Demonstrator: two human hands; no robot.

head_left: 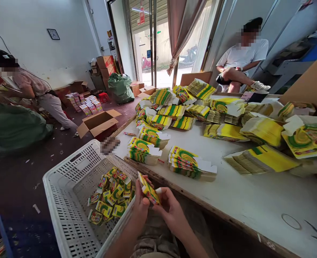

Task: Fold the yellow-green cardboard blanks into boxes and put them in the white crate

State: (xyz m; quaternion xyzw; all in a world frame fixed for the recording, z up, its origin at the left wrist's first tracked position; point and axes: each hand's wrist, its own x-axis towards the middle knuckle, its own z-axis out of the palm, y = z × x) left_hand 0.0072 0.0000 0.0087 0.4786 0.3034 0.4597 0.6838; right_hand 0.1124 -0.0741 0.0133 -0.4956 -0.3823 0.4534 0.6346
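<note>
Between my two hands is a small yellow and green carton [148,189], tilted, just past the basket's rim. My left hand [140,202] grips its left side, fingers behind it. My right hand [170,206] pinches the lower right end with thumb and fingers; a white wrap shows on one fingertip. To the left, a white plastic basket [64,186] contains several small yellow cartons [111,195] in a loose heap. Close beyond my hands on the table lie stacks of flat yellow cartons, one stack [185,161] nearest and another [144,150] to its left.
More carton stacks [263,130] cover the far side of the white table [249,200]. A rubber band [291,221] lies at right. An open cardboard box [99,123] and green sacks [121,87] stand on the floor. One person [241,57] sits beyond the table; another [37,82] bends at left.
</note>
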